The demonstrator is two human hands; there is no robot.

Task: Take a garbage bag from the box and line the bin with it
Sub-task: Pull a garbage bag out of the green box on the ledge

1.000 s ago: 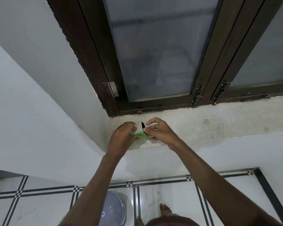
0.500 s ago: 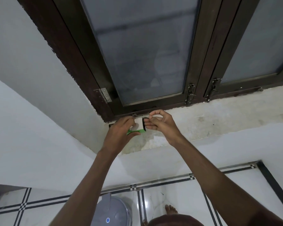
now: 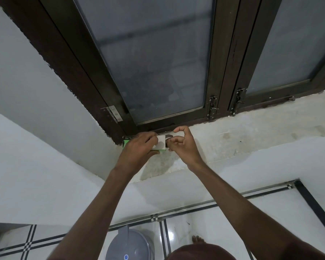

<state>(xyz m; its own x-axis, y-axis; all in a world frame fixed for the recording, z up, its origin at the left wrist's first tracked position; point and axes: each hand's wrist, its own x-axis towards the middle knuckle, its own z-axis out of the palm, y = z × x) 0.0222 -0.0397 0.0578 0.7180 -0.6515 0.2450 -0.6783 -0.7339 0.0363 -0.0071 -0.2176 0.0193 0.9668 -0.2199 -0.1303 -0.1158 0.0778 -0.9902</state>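
Observation:
A small green and white box (image 3: 161, 145) lies on the concrete window ledge (image 3: 251, 136), close to the window's left corner. My left hand (image 3: 139, 150) grips the box from above and hides most of it. At the box's open right end a dark bit of garbage bag (image 3: 168, 136) shows. My right hand (image 3: 184, 145) is curled at that opening, its fingertips pinching the dark bag. The grey bin (image 3: 129, 246), lid shut with a blue sticker on it, stands on the floor below, between my forearms.
A dark wooden window frame (image 3: 221, 72) with frosted panes rises just behind the ledge, with metal latches at its base. White walls meet at the left. The tiled floor (image 3: 204, 231) has black lines, and my bare foot (image 3: 197, 239) is near the bin.
Both hands and the box have moved up and back onto the ledge toward the window frame. My left hand now covers more of the box, and the white flap shows.

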